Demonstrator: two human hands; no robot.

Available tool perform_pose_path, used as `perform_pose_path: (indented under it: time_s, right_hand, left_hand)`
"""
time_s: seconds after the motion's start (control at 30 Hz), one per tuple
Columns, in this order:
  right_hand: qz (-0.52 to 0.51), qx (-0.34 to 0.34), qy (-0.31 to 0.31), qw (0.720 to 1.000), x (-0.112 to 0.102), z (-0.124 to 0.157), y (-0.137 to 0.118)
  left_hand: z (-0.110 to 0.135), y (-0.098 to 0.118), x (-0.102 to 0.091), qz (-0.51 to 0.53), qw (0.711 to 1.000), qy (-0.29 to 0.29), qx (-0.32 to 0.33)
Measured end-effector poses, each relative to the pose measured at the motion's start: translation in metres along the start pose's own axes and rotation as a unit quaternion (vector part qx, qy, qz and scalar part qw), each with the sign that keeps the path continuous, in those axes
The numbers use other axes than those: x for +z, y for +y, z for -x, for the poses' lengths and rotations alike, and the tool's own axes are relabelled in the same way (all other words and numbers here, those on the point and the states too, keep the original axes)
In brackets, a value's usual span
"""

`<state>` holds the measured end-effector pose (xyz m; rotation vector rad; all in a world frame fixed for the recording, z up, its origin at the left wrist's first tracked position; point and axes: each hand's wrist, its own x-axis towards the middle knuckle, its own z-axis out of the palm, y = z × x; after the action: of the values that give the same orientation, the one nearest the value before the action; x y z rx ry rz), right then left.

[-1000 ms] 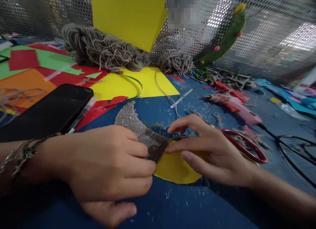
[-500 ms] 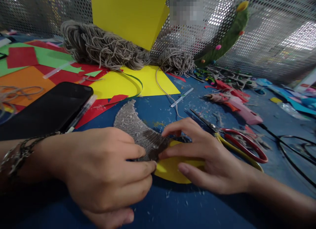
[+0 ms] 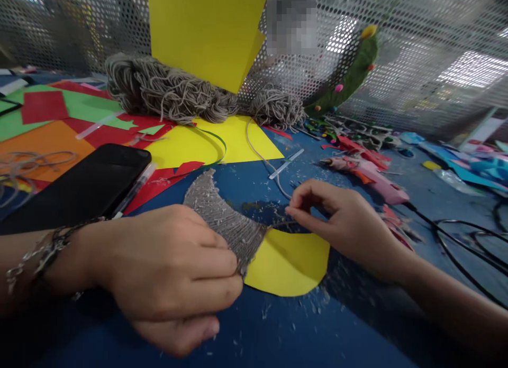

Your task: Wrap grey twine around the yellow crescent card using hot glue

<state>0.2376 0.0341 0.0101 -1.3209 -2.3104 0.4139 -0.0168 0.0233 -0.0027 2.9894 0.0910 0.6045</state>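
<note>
On the partly cord-covered yellow crescent (image 3: 289,262) rests the curled left hand (image 3: 174,273), its grip unclear, while just beyond the crescent the right hand (image 3: 353,228) pinches gray cord (image 3: 278,182).

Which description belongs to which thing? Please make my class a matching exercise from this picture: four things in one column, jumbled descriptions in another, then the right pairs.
1. left hand
2. right hand
3. glue gun
4. phone

A. pinching the loose grey cord
B. black, lying flat
C. pink, on the blue table
D. over the cord-covered part of the crescent

Pairs: 1-D; 2-A; 3-C; 4-B.
</note>
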Motion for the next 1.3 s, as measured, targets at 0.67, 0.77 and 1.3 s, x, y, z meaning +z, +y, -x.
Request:
perform_pose_path:
  time_s: [0.67,0.77,1.3]
  right_hand:
    - [0.016,-0.115,-0.102,0.988,-0.009,0.001,0.012]
    - [0.007,-0.123,-0.146,0.982,-0.001,0.003,0.009]
    - [-0.07,-0.062,-0.187,0.978,-0.048,-0.011,-0.019]
  left_hand:
    - [-0.005,-0.03,-0.011,0.036,0.973,-0.06,-0.221]
    - [-0.008,-0.034,-0.017,0.039,0.958,-0.15,-0.24]
    - [-0.053,-0.039,-0.048,-0.203,0.956,-0.191,-0.091]
